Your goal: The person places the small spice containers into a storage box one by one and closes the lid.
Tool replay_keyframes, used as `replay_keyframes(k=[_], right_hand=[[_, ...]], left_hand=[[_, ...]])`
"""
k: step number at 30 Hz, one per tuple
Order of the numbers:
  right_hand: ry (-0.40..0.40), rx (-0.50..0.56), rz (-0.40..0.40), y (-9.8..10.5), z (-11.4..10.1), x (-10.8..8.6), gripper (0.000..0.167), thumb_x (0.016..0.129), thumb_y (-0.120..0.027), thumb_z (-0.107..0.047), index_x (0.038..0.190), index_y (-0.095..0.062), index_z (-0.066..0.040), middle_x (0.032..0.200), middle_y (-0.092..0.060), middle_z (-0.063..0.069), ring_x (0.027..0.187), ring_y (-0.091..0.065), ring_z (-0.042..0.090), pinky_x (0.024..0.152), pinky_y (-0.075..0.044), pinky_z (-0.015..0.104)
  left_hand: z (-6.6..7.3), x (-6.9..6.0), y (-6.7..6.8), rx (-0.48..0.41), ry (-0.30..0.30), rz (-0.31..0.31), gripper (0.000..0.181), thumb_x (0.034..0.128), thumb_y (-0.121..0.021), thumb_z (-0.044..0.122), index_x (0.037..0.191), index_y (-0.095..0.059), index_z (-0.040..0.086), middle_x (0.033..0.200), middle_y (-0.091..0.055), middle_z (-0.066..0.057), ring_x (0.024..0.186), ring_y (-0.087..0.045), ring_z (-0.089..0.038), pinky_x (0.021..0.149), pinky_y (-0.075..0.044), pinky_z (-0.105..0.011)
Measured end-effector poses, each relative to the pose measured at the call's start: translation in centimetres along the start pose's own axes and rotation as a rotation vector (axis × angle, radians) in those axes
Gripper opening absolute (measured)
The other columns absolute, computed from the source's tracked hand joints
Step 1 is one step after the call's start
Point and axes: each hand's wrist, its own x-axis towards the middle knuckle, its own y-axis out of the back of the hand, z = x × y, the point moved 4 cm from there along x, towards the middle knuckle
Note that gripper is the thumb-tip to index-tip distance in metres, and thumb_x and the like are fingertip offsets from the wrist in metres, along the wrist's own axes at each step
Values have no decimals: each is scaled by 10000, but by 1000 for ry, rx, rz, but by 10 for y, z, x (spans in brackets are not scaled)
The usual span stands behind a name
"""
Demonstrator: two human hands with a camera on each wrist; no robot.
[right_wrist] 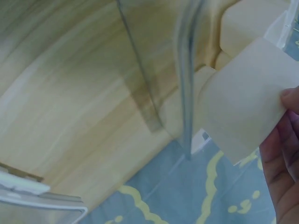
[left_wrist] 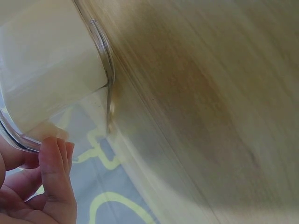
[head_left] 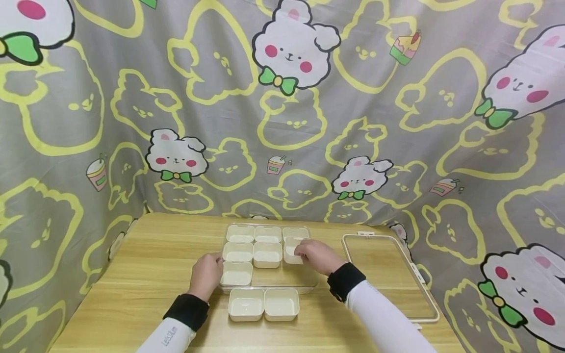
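A clear rectangular box (head_left: pixel 284 283) holds several cream cups in rows, among them a cup (head_left: pixel 267 255) in the middle. The right hand (head_left: pixel 321 257) pinches the wall of another cream cup (head_left: pixel 292 251) at the right side of the box; in the right wrist view that cup (right_wrist: pixel 252 98) is tilted, with the thumb and fingers of the hand (right_wrist: pixel 285 154) on its edge. At the box's left side, the left hand (head_left: pixel 206 275) grips the rim; in the left wrist view the fingers of the hand (left_wrist: pixel 51 182) pinch the clear rim (left_wrist: pixel 21 142).
Two cream cups, a left one (head_left: pixel 246 305) and a right one (head_left: pixel 281 305), stand side by side in front of the box. A clear lid with a cream frame (head_left: pixel 425 284) lies on the wooden table (head_left: pixel 145 264) at the right. Behind the table hangs a patterned curtain (head_left: pixel 238 122).
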Motion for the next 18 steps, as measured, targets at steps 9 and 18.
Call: replay_keyframes(k=[9,18], right_hand=[[5,23,-100,-37,8,-4,232,756,-604,154,771,-615,-78,727,-458,-67,678,-405,77,623,-384,218],[41,34,-66,-45,8,-7,259,750,-592,167,734,-567,-90,712,-412,-58,674,-369,90,617,-349,220]], left_hand=[[-1,-1,-1,-9,7,-7,243,944,-538,-4,723,-613,62,661,-514,-64,621,-467,-224,540,-372,-328],[-1,0,-2,-2,-7,0,281,944,-547,-2,676,-563,81,637,-483,-47,608,-456,-215,537,-357,-318]])
